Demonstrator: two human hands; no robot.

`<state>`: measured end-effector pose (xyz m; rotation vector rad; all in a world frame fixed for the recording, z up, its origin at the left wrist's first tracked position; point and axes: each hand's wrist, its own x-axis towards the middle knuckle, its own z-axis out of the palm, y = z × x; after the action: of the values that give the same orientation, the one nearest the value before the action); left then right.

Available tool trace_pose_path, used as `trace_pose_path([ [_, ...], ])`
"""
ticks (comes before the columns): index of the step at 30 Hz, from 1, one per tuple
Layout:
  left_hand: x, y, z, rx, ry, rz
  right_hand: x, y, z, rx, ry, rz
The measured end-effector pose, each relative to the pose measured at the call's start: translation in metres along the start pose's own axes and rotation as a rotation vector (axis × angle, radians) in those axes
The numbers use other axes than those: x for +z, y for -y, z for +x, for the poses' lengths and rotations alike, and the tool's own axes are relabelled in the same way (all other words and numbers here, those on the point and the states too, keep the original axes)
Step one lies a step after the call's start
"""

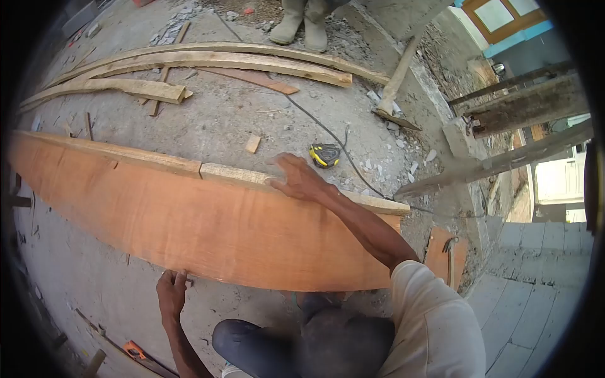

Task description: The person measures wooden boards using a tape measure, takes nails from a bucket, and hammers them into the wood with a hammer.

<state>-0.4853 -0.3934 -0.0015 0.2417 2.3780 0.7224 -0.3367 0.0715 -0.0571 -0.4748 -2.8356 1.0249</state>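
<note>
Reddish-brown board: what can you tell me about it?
The board looks like plywood, smooth and faintly streaked. It lies broad side up, long, its near edge curving as it narrows toward the left. Two pale timber strips, end to end, line its far edge. The right hand, blurred, is over them; the left hand is at the near edge.

Dusty concrete floor (233, 126) strewn with pale rubble (400, 151), bordered at right by a low concrete ledge (435, 94) and grey block paving (520, 302), with a bright white door (558, 181) and a wood-framed panel edged in blue (501, 19) beyond, in daylight.
</note>
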Motion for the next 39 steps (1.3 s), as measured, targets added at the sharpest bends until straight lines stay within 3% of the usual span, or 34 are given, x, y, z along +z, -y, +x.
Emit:
trace_pose_path([
  [1, -0.001, -0.006, -0.003, -0.037, 0.008, 0.003, -0.004, 0.001, -0.028, 0.062, -0.018, -0.02],
  [3, 0.004, -0.016, -0.005, -0.004, 0.027, -0.013, -0.018, 0.01, -0.083, -0.176, -0.145, -0.12],
  [6, 0.013, -0.007, -0.001, 0.015, 0.045, 0.021, -0.04, -0.026, -0.202, 0.041, -0.221, -0.332],
  [10, 0.019, -0.003, 0.014, 0.032, 0.082, 0.147, -0.082, -0.084, -0.402, 0.624, -0.252, -0.462],
  [14, 0.019, -0.014, 0.022, 0.035, 0.103, 0.304, -0.09, -0.083, -0.59, 1.192, -0.343, -0.414],
  [15, 0.017, -0.018, 0.022, 0.043, 0.094, 0.404, -0.082, -0.069, -0.622, 1.225, -0.343, -0.405],
  [17, 0.014, -0.019, 0.028, 0.098, 0.114, 0.517, -0.059, -0.04, -0.675, 1.579, -0.258, -0.489],
  [19, 0.012, -0.017, 0.034, 0.12, 0.115, 0.653, -0.017, -0.016, -0.725, 1.676, -0.214, -0.487],
  [21, 0.007, -0.011, 0.044, 0.123, 0.163, 0.695, 0.015, 0.008, -0.74, 1.879, -0.126, -0.207],
  [22, 0.007, -0.009, 0.05, 0.108, 0.195, 0.722, 0.027, 0.02, -0.737, 1.777, 0.102, -0.362],
  [23, 0.006, -0.005, 0.057, 0.122, 0.207, 0.734, 0.034, 0.026, -0.734, 1.798, 0.1, -0.352],
  [25, 0.006, -0.001, 0.061, 0.126, 0.195, 0.721, 0.043, 0.029, -0.742, 1.774, -0.19, -0.36],
  [27, 0.004, -0.014, 0.056, 0.132, 0.229, 0.754, 0.032, 0.024, -0.761, 1.715, -0.222, -0.337],
  [29, 0.011, -0.026, 0.053, 0.134, 0.257, 0.771, 0.015, 0.014, -0.792, 1.641, -0.399, 0.025],
  [31, 0.013, -0.029, 0.048, 0.111, 0.234, 0.739, 0.009, 0.024, -0.813, 1.735, -0.433, -0.412],
  [33, 0.015, -0.022, 0.052, 0.149, 0.265, 0.716, 0.005, 0.049, -0.83, 2.024, -0.371, -0.455],
  [34, 0.011, -0.021, 0.053, 0.184, 0.281, 0.676, 0.032, 0.049, -0.879, 2.09, -0.383, -0.349],
  [35, 0.015, -0.033, 0.043, 0.172, 0.296, 0.654, 0.031, 0.041, -0.895, 2.192, -0.302, -0.019],
  [39, 0.016, -0.051, 0.034, 0.136, 0.248, 0.676, 0.055, 0.054, -0.878, 2.118, -0.442, -0.157],
])
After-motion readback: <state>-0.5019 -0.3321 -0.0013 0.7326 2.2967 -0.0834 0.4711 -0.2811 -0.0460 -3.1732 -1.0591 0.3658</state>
